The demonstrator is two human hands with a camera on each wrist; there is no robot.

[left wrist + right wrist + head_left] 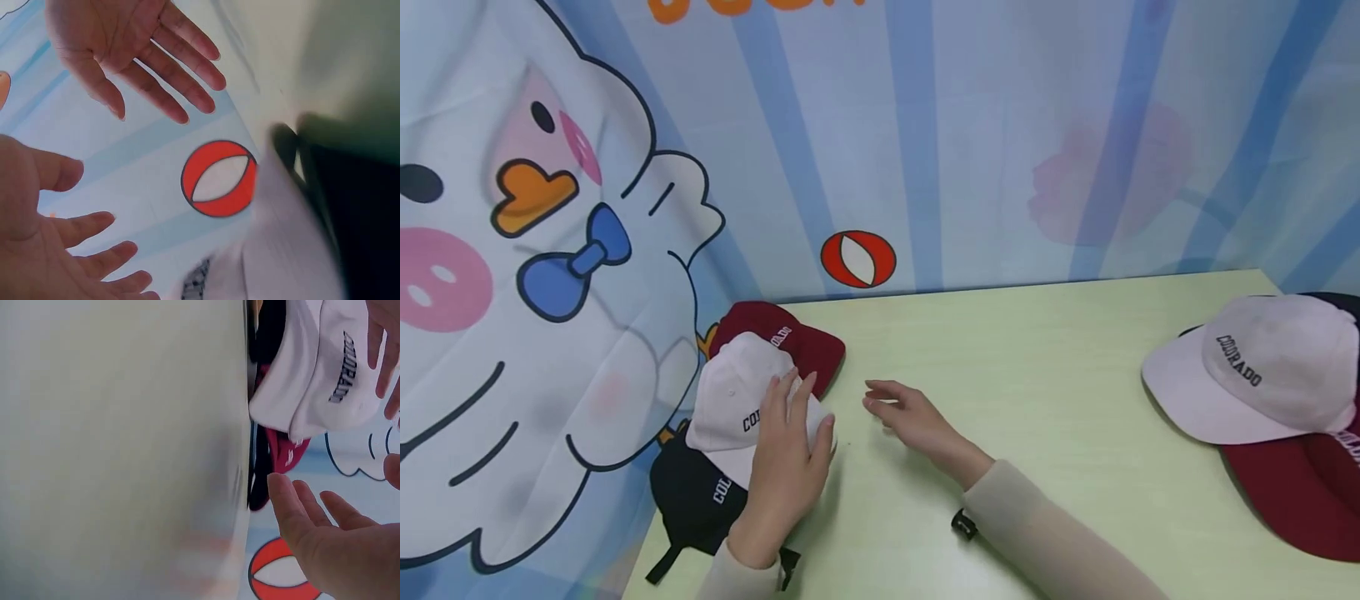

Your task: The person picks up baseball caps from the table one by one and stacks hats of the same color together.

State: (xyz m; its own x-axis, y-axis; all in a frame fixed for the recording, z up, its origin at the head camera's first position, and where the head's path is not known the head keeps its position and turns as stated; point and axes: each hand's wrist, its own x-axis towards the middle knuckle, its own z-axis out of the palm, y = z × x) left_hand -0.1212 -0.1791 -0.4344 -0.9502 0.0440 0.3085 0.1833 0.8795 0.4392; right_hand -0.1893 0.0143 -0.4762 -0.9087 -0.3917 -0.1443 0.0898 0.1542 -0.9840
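1. Left hand (786,467) flat on white cap (737,408), fingers straight; grip wide, curled round nothing.
2. White cap atop a pile at the bench's (1000,375) left rear corner, "COLORADO" lettering partly covered by the fingers.
3. Under it, maroon cap (805,342) toward the back, black cap (692,500) toward the front edge.
4. Right hand (910,421) just beside the pile, low over the bench, palm toward the caps, fingers loosely spread; grip wide, holding nothing.
5. At the bench's right end, second white cap (1262,367) lying on second maroon cap (1307,492).
6. Behind, cartoon backdrop (550,208) with red ball print (858,259).
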